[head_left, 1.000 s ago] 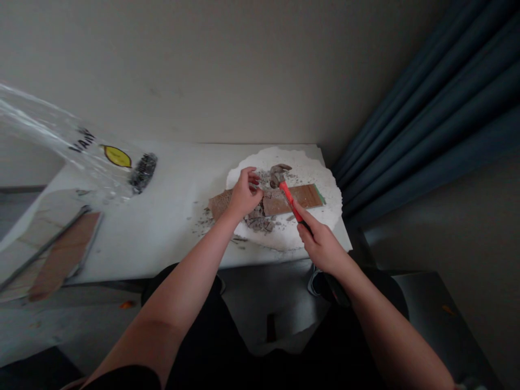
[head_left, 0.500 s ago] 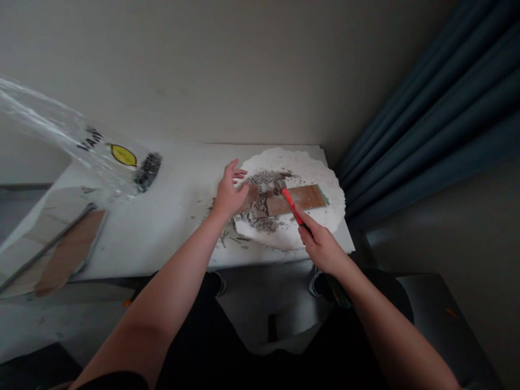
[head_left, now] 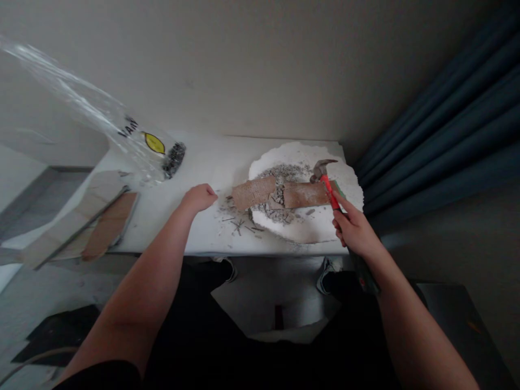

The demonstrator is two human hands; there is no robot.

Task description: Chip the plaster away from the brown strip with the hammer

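Observation:
My right hand (head_left: 354,226) is wrapped round the handle of a claw hammer (head_left: 331,193), red near the head and black lower down. The hammer's head is over the right end of a brown board piece (head_left: 303,195). A second brown piece (head_left: 252,193), with a rough, pitted surface, lies to the left, with grey rubble in the gap between them. Left of this piece, over the table, my left hand (head_left: 200,198) is closed; whatever its fingers hold, if anything, is hidden. Dark thin slivers or nails (head_left: 238,226) lie scattered close by.
Under the pieces is a ragged-edged white slab (head_left: 320,232) strewn with grey crumbs (head_left: 286,172). On the white table (head_left: 162,227), a clear plastic bag (head_left: 125,142) with dark contents stands left, near a brown plank (head_left: 111,225) and a dark bar (head_left: 81,227). A blue curtain (head_left: 442,124) hangs at right.
My left hand has moved left off the brown piece and closed. The hammer has shifted right, from the rubble gap to the right end of the board piece. The view has shifted slightly.

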